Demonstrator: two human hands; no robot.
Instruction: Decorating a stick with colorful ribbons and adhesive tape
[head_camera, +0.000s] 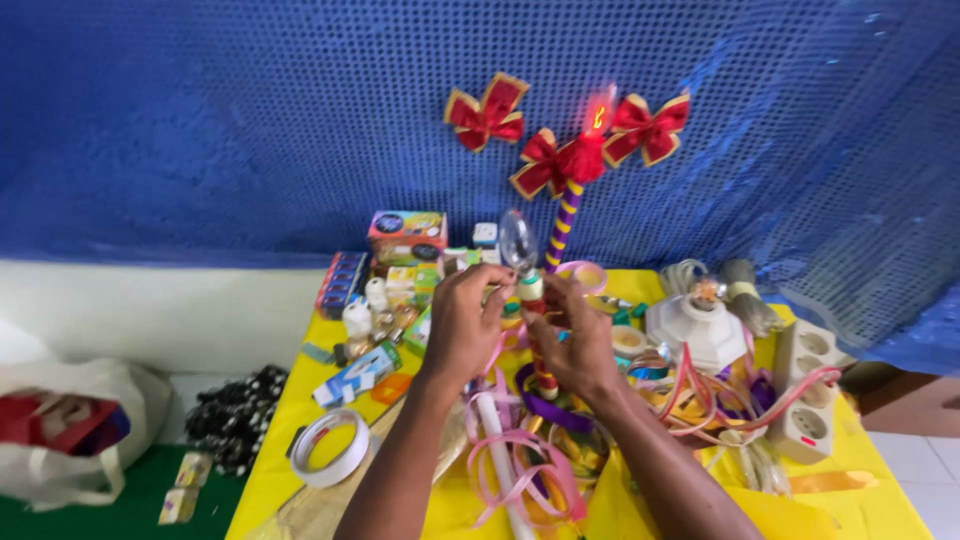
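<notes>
Both hands grip a stick wrapped in red-and-yellow ribbon: left hand (463, 325) pinches the white socket under the clear bulb (518, 243), right hand (578, 340) wraps the stick (543, 372) just below. Tape roll (330, 447) sits lower left of the bulb on the yellow surface (268, 440).

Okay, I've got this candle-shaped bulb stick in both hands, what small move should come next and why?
Probably keep the left hand steady on the socket and let the right hand wind the red ribbon further along the stick. The clear bulb is already seated on top, and the stick looks only partly wrapped, unlike the lit, fully striped one behind.
</notes>
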